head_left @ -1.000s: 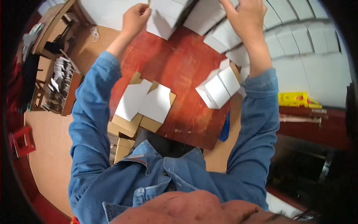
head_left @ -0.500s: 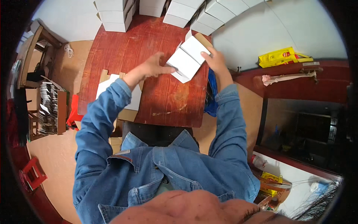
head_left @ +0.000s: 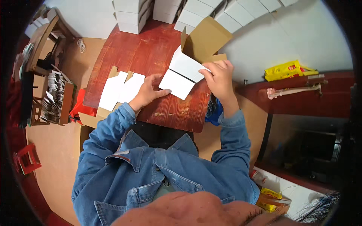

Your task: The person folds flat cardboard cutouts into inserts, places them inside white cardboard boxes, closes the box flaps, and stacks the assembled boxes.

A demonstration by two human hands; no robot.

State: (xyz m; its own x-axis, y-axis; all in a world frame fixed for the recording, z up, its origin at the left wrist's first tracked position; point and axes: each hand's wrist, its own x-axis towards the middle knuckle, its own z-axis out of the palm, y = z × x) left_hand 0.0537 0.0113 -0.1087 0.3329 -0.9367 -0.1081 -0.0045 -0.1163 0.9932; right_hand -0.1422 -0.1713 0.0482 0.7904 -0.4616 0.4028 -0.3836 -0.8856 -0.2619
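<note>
A white cardboard box (head_left: 177, 83) sits at an angle on the red wooden table (head_left: 166, 109). Its brown-lined lid flap (head_left: 211, 35) stands raised at the far side. My right hand (head_left: 219, 77) pinches the box's right edge between thumb and fingers. At the box's left near corner is my left hand (head_left: 149, 92), thumb stretched along the edge and fingers apart from it. Whether those fingertips press on the side is hard to tell. Flat white card pieces (head_left: 120, 88) with brown tabs lie to the left of that hand.
Stacked white boxes (head_left: 128, 17) line the table's far edge against the wall. A carton of packed flat pieces (head_left: 56, 98) stands on the left, near a red stool (head_left: 28, 160). To the right are a yellow packet (head_left: 288, 70) and a dark glossy panel (head_left: 301, 139).
The box's lid flap has swung up, showing its brown inside. The box has come nearer to me and my right hand now grips its right edge. My left hand has moved down nearer to me.
</note>
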